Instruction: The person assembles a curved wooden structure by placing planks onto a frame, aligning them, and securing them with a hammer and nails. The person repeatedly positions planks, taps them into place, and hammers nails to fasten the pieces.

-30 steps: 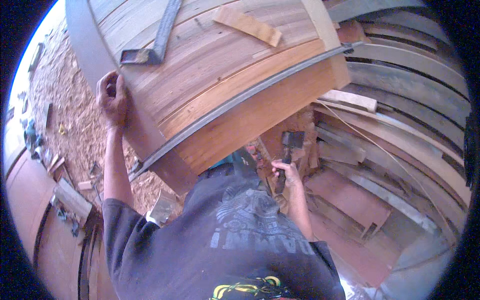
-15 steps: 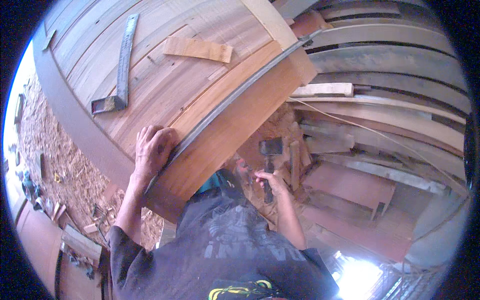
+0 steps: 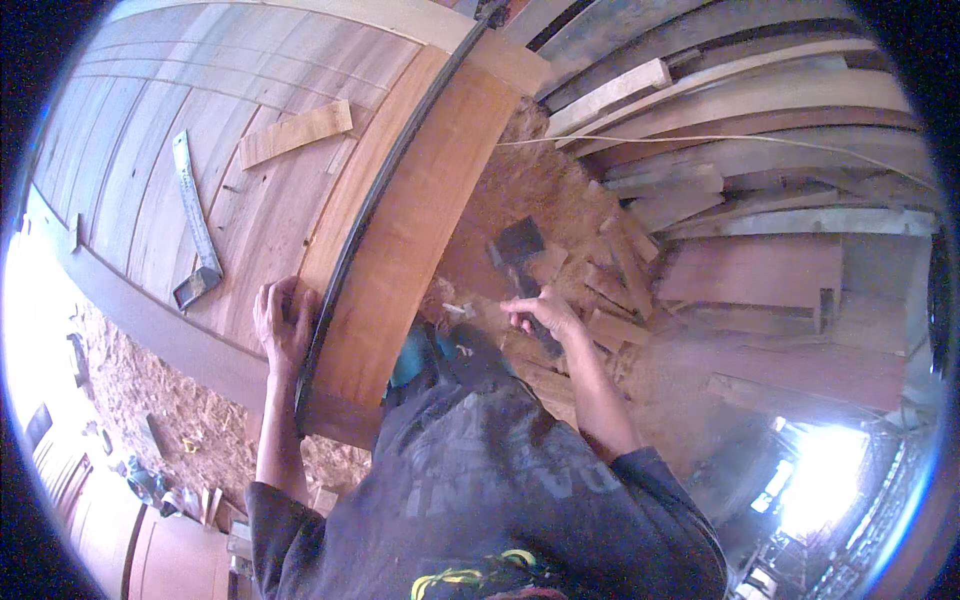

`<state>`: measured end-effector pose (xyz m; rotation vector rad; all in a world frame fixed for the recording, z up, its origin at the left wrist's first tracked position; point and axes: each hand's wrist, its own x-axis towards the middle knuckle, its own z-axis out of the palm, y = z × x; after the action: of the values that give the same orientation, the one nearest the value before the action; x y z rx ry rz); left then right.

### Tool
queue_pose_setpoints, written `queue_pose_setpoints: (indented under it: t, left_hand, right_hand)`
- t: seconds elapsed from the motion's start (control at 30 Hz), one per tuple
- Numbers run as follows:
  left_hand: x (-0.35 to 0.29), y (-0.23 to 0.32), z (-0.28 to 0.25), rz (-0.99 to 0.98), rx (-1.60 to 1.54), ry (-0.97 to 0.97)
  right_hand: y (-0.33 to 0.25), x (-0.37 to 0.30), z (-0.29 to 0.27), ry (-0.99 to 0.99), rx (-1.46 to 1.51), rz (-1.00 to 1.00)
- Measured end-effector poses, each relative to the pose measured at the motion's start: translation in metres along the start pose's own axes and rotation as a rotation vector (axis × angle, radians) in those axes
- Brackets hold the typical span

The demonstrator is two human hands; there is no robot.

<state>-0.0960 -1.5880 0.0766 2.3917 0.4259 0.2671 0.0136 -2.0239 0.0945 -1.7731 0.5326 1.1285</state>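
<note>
My left hand (image 3: 284, 322) lies on the near corner of a large wooden door-like panel (image 3: 290, 50), its bent fingers apart on the boards. Close beside it, a long dark metal bar (image 3: 352, 235) runs along the panel's edge. Below the bar, a smooth orange-brown side board (image 3: 400, 225) faces me. To the right of the panel, my right hand (image 3: 550, 316) is closed round the handle of a mallet with a black block head (image 3: 520, 241). The mallet is held head up, tilted left, apart from the board.
On the panel lie a try square (image 3: 196, 225) and a loose strip of wood (image 3: 296, 134). Stacked planks (image 3: 740, 120) fill the right side, with a pale cord (image 3: 720, 138) across them. Wood shavings (image 3: 530, 165) and offcuts (image 3: 625, 265) cover the floor. Tools (image 3: 150, 480) lie at lower left.
The view has turned, so the panel appears steeper and farther left. The mallet has gone from nearly upright to leaning left, still in my right hand. My left hand stays at the panel's corner.
</note>
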Motion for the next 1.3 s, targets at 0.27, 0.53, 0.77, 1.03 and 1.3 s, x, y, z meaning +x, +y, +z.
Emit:
queue_pose_setpoints:
  t: [0.27,0.53,0.77,1.03,1.3]
  left_hand:
    - [-0.002,-0.004,0.007,-0.112,-0.035,-0.031]
    - [0.001,-0.052,0.033,-0.083,-0.281,-0.01]
    - [0.009,-0.042,0.021,0.031,-0.012,-0.006]
    - [0.006,-0.047,0.02,0.133,0.009,0.042]
    - [0.021,-0.1,0.043,0.207,-0.064,0.049]
  right_hand:
    - [0.022,0.008,-0.004,0.002,0.011,-0.08]
    - [0.085,0.007,0.024,0.27,0.138,-0.14]
    - [0.168,-0.075,0.036,0.019,0.947,-0.195]
    - [0.265,-0.106,0.053,0.112,0.984,-0.05]
    - [0.257,-0.098,0.123,-0.003,1.086,-0.052]
